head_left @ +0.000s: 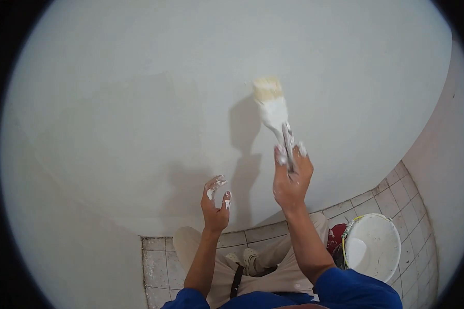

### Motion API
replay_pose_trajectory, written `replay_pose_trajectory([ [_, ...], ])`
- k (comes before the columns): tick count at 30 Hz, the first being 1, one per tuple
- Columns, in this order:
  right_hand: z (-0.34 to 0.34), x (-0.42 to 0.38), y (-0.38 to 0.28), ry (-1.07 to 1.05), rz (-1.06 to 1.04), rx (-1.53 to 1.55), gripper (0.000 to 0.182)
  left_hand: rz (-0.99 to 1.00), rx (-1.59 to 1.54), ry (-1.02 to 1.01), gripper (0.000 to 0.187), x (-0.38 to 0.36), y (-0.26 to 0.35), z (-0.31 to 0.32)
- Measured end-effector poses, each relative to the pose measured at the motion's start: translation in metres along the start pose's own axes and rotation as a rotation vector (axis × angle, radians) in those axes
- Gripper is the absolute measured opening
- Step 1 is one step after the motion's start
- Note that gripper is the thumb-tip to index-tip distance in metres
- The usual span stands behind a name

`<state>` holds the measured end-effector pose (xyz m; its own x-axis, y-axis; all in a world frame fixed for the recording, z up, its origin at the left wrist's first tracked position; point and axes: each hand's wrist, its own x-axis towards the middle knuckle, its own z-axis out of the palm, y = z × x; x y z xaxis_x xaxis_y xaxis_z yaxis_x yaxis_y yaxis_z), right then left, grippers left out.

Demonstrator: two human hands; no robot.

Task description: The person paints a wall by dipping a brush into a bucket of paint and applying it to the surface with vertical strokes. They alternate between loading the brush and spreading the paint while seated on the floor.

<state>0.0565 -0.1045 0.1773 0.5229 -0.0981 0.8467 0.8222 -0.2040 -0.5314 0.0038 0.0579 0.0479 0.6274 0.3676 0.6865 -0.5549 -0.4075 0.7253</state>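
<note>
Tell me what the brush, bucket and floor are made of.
Brush: dry-looking cream bristles, natural or synthetic unclear; white smears hide the handle's material.
Bucket: likely plastic, judging by its smooth white wall and rounded rim.
Floor: probably ceramic tile, fairly matt, given the square grid of dark joints.

I can't read any text, label, brand, number or sign on my feed.
</note>
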Motion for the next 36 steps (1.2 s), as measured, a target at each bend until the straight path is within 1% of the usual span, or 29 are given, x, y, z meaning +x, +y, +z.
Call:
replay_pose_trajectory([
  [3,0.017,0.020,0.001,-0.009,-0.055,-0.076,0.027,0.047,0.006,-0.001,0.025,0.021,0.010,0.003],
  [4,0.023,0.019,0.005,-0.067,-0.014,-0.141,0.029,0.076,0.008,0.010,0.025,0.029,0.012,0.002],
  [6,0.029,-0.010,0.023,-0.106,-0.044,-0.188,0.030,0.137,0.012,0.026,0.025,0.041,0.013,-0.003],
  [7,0.028,-0.029,0.028,-0.123,-0.059,-0.212,0.030,0.099,-0.043,0.074,0.025,0.041,0.011,-0.004],
  [9,0.021,-0.066,0.026,-0.185,0.124,-0.205,0.032,0.025,-0.152,0.171,0.024,0.032,0.001,-0.006],
  [12,0.010,-0.096,0.016,-0.170,0.249,-0.106,0.034,-0.209,-0.271,0.282,0.020,0.002,-0.021,-0.007],
  [15,0.006,-0.060,0.003,-0.117,0.008,-0.155,0.032,-0.213,-0.009,0.203,0.017,-0.032,-0.071,-0.011],
  [17,0.011,-0.017,-0.010,-0.063,-0.057,-0.091,0.031,-0.251,0.055,0.163,0.017,-0.044,-0.078,-0.015],
  [19,0.021,0.021,-0.012,-0.037,-0.181,-0.096,0.035,-0.275,0.089,0.150,0.017,-0.051,-0.086,-0.014],
  [22,0.032,0.031,-0.010,-0.140,0.057,-0.180,0.032,-0.266,0.096,0.155,0.018,-0.055,-0.094,-0.014],
  [23,0.035,0.021,-0.004,-0.149,0.059,-0.183,0.031,-0.249,0.092,0.143,0.018,-0.056,-0.094,-0.014],
  [25,0.039,-0.022,0.014,-0.166,0.059,-0.191,0.030,-0.204,0.119,0.130,0.017,-0.055,-0.090,-0.012],
  [27,0.032,-0.065,0.015,-0.235,0.204,-0.137,0.031,-0.156,0.187,0.122,0.015,-0.055,-0.079,-0.013],
  [30,0.028,-0.089,0.011,-0.181,0.175,-0.078,0.027,-0.173,0.121,0.127,0.014,-0.058,-0.078,-0.014],
  [31,0.030,-0.086,0.012,-0.108,0.123,-0.026,0.030,-0.167,0.115,0.126,0.014,-0.058,-0.078,-0.015],
  [34,0.044,-0.017,-0.028,0.135,0.017,0.133,0.035,-0.170,0.102,0.111,0.013,-0.059,-0.074,-0.009],
  [36,0.048,0.016,-0.043,0.096,0.110,0.157,0.032,-0.164,0.117,0.096,0.014,-0.057,-0.071,-0.006],
])
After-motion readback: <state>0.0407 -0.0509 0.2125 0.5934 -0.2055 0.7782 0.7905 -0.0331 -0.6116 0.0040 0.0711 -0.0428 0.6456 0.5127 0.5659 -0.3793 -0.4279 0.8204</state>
